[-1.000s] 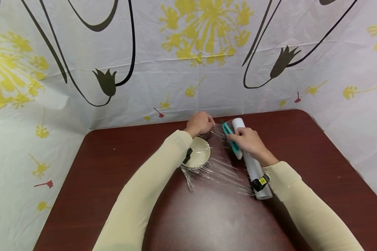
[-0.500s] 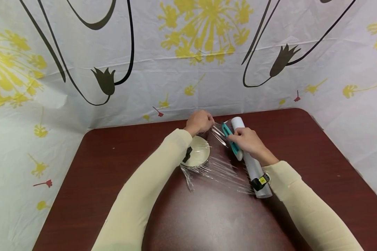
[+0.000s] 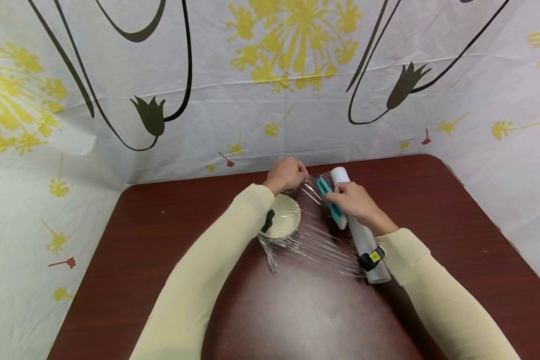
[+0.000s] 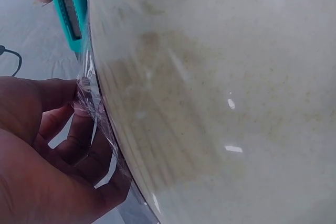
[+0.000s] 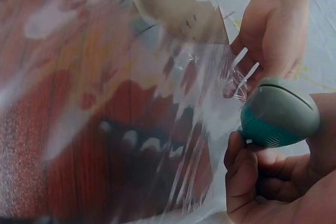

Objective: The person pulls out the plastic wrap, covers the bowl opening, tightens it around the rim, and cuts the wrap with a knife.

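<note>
1. Here's the left hand [image 3: 286, 174] up at the tabletop's far edge [image 3: 162, 250], thumb and finger pinching a gathered edge of clear film [image 3: 317, 242].
2. And the right hand [image 3: 353, 200] has the teal cutter [image 3: 336, 213] wrapped in its fingers, above the roll [image 3: 365, 242]; whether it also touches that roll, I can't tell.
3. The film spans from the pale round dish [image 3: 288, 215], near the middle of the far edge, across to the roll, nearer the tabletop's far right corner.
4. Now the key relation: the cutter lies between dish and roll, long axis nearly parallel to the roll, blade end towards the far edge.
5. That end sits just beside the pinched film (tight quarters for 2 hands!), and the left fingertips look nearer to it than the right hand's, so a cut probably depends on that gap.
</note>
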`<state>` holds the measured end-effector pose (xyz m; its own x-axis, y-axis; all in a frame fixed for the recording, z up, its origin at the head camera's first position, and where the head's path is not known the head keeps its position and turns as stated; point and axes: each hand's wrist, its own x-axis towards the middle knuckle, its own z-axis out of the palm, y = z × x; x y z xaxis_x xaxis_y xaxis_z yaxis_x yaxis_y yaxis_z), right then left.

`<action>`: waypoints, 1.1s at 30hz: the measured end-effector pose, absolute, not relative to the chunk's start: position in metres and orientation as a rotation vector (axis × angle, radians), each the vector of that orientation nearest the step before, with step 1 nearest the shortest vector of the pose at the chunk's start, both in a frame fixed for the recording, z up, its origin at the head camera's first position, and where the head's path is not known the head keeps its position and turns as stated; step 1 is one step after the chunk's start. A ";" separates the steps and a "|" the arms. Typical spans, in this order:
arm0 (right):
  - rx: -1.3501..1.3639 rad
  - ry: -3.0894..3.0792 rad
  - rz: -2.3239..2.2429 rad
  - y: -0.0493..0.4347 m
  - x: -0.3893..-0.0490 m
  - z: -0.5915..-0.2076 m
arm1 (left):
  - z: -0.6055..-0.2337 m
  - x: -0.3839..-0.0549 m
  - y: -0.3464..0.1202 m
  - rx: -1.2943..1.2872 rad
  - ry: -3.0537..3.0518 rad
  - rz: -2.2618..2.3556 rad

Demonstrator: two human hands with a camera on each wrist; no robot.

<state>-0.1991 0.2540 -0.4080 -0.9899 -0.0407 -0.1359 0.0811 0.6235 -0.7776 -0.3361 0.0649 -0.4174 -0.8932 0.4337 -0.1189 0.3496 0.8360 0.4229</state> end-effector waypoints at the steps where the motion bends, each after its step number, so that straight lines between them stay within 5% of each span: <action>1: 0.030 2.696 -1.307 0.254 -0.199 -0.408 | -0.430 -0.349 0.066 0.609 2.811 0.589; 7: -0.002 2.657 -1.319 0.256 -0.198 -0.407 | -0.470 -0.385 0.070 0.613 2.822 0.629; 19: -0.004 2.705 -1.250 0.258 -0.198 -0.409 | -0.475 -0.384 0.066 0.648 2.799 0.726; 26: -0.013 2.807 -1.134 0.260 -0.199 -0.412 | -0.391 -0.306 0.057 0.618 2.769 0.698; 33: -0.019 2.857 -1.064 0.257 -0.198 -0.411 | -0.386 -0.299 0.056 0.637 2.794 0.709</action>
